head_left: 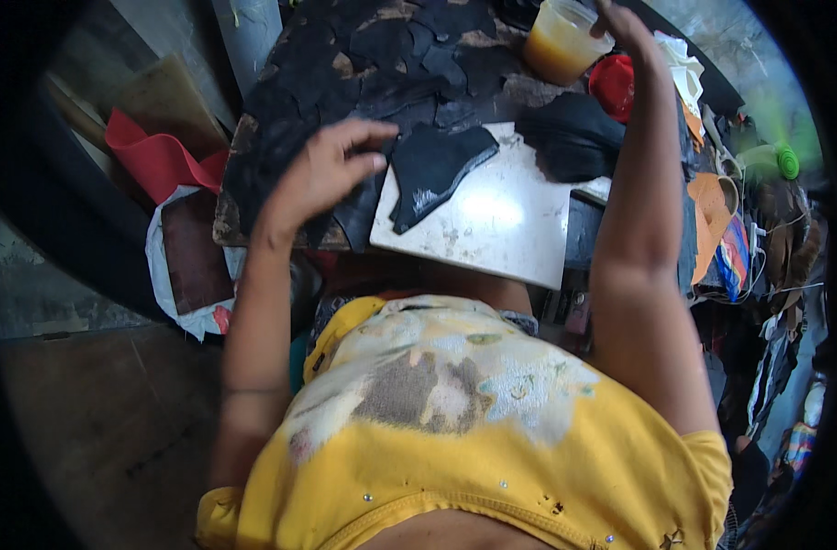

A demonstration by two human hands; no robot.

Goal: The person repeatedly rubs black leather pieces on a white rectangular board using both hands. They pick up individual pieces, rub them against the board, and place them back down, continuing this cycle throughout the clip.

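Cluttered desk [253,137] carried black leather pieces; left hand [322,170], fingers apart, hovered beside a cut piece [437,165] on the white board [501,220]; right hand [620,23] reached the orange tub [558,41], grip unclear.

A board [496,215] lies at centre, with one cut piece [432,170] resting on its ten o'clock corner. The left hand [322,170] hovers just beside that piece, at nine o'clock. A heap of pieces [363,64] lies behind, toward eleven. The right hand [620,23] touches a tub [559,41] at one o'clock.
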